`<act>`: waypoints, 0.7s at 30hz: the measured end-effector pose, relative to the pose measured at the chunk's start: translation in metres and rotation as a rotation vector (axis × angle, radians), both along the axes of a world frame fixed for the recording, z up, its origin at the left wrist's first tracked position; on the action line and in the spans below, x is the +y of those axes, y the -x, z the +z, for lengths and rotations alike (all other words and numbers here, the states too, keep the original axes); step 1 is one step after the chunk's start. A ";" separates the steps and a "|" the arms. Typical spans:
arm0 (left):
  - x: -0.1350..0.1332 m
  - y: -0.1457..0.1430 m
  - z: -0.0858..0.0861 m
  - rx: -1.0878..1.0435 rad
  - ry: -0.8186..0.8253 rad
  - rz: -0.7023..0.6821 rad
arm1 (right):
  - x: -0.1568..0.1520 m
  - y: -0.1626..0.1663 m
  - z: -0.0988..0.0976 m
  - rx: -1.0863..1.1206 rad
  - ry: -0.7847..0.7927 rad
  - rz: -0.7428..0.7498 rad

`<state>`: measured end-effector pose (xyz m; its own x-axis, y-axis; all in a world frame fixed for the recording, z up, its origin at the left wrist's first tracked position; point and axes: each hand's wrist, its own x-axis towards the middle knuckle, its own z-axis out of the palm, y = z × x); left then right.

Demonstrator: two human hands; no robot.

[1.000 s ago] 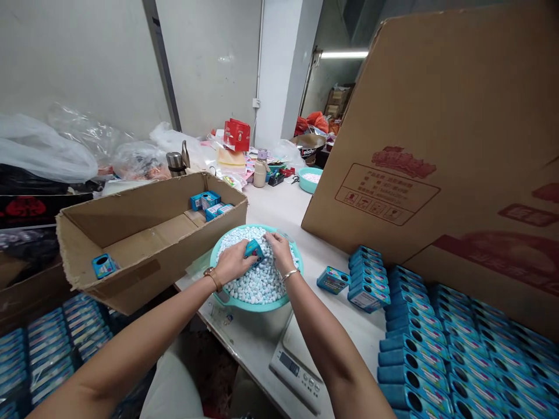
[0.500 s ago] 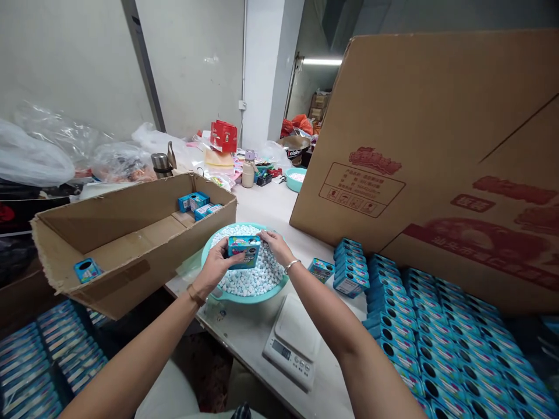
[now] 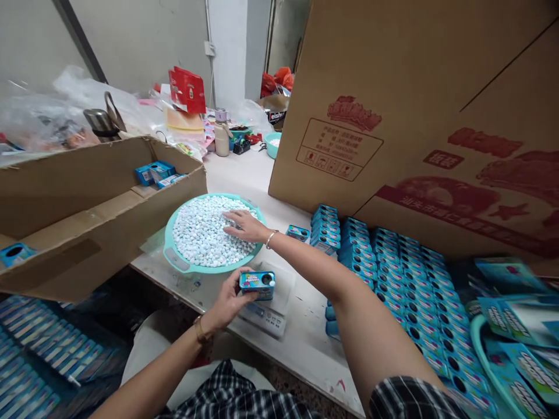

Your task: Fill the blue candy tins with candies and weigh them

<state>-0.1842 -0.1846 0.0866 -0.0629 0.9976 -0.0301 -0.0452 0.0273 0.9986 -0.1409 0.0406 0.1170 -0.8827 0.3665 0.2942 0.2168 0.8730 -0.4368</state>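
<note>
My left hand [image 3: 229, 299] grips a small blue tin [image 3: 257, 284] with a round hole on top, holding it over the white kitchen scale [image 3: 271, 302] near the table's front edge. My right hand [image 3: 245, 226] lies with fingers spread on the heap of small white-blue candies [image 3: 203, 230] in the teal basin [image 3: 174, 263]. A single blue tin [image 3: 298, 233] lies on the table just right of that wrist.
Rows of several blue tins [image 3: 393, 267] fill the right side below a big cardboard carton [image 3: 414, 105]. An open cardboard box [image 3: 87, 203] with a few tins stands left. More tins [image 3: 39, 361] are stacked at lower left. Clutter, a bottle [image 3: 222, 138] and a second teal bowl [image 3: 272, 143] stand behind.
My left hand lifted the tin out of the basin and brought it down to the scale. My right hand let go of it and stayed on the candies. The view dropped and shifted right.
</note>
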 end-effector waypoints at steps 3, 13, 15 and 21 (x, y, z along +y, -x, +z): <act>0.010 -0.016 -0.018 0.046 -0.009 -0.072 | -0.002 0.004 -0.004 -0.025 -0.097 -0.033; 0.046 -0.019 -0.022 0.148 -0.107 -0.182 | -0.003 0.011 0.003 -0.046 -0.243 -0.117; 0.039 -0.013 -0.020 0.161 -0.105 -0.148 | -0.002 0.016 0.005 -0.072 -0.176 -0.125; -0.029 0.024 -0.018 0.080 0.140 0.120 | 0.007 0.032 0.018 0.133 0.255 -0.246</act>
<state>-0.2085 -0.2134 0.0690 -0.1887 0.9692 -0.1582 0.0232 0.1655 0.9859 -0.1728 0.0472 0.1350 -0.7194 0.6389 0.2723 0.3328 0.6613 -0.6723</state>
